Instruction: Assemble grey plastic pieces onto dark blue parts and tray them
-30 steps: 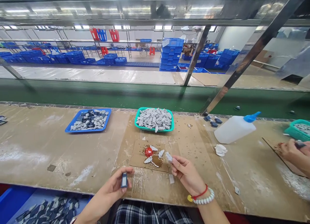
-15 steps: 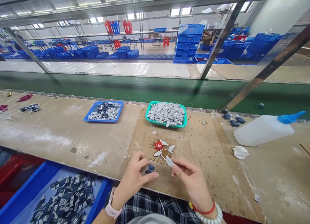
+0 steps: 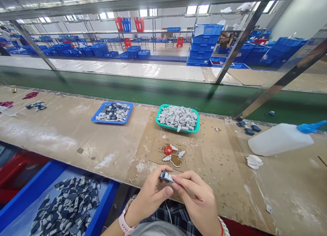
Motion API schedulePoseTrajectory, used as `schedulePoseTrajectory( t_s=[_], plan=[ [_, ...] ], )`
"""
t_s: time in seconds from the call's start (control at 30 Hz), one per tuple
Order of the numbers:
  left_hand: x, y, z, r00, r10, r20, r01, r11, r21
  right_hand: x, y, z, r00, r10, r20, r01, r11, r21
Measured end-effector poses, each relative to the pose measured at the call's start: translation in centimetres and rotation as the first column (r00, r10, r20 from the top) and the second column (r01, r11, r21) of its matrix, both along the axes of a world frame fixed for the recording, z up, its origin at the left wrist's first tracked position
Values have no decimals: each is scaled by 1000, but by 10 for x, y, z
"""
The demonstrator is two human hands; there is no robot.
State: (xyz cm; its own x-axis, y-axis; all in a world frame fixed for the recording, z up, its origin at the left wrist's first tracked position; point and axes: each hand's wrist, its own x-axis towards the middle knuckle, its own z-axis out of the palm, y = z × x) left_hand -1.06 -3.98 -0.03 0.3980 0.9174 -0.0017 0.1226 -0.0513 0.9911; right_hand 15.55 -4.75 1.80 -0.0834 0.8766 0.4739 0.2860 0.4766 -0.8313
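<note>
My left hand [image 3: 153,191] holds a small dark blue piece [image 3: 162,175] between its fingers, close to the table's front edge. Pinched in my right hand [image 3: 195,195] is a light grey piece [image 3: 169,176], set against the dark one. Just beyond my hands lies a red round cap [image 3: 168,150] in a wet brown patch. Several loose grey pieces [image 3: 181,154] rest around it. Behind these stands a green basket [image 3: 198,127] heaped with grey pieces. A blue tray [image 3: 93,120] of mixed grey and dark pieces sits left of it.
At right a white bottle with a blue nozzle [image 3: 279,139] lies tilted near crumpled white paper [image 3: 254,161] and several dark pieces [image 3: 249,130]. A blue bin [image 3: 107,198] of two-tone pieces is below left. Metal posts [image 3: 240,42] rise by the green belt [image 3: 127,89].
My hands have come together. The grey piece in my right hand has moved left from beside the cap to the dark piece in my left hand. The view has shifted slightly.
</note>
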Motion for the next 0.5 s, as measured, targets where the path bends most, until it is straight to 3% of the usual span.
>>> schedulePoseTrajectory(
  t_s=[0.2,0.33,0.43,0.5],
  plan=[
    [7,-3,13,994,75,-75,-70,995,72,-6,-11,-5,990,34,134,-50,992,113],
    [15,-15,12,976,176,-125,-182,983,-34,-16,-26,-13,954,50,294,-93,987,134],
    [8,-20,3,956,273,-110,-283,954,-95,-9,-16,-12,918,230,324,-252,967,29],
    [-17,-20,-4,889,437,-138,-451,888,-92,10,12,-7,930,259,260,-236,965,-116]
  ],
)
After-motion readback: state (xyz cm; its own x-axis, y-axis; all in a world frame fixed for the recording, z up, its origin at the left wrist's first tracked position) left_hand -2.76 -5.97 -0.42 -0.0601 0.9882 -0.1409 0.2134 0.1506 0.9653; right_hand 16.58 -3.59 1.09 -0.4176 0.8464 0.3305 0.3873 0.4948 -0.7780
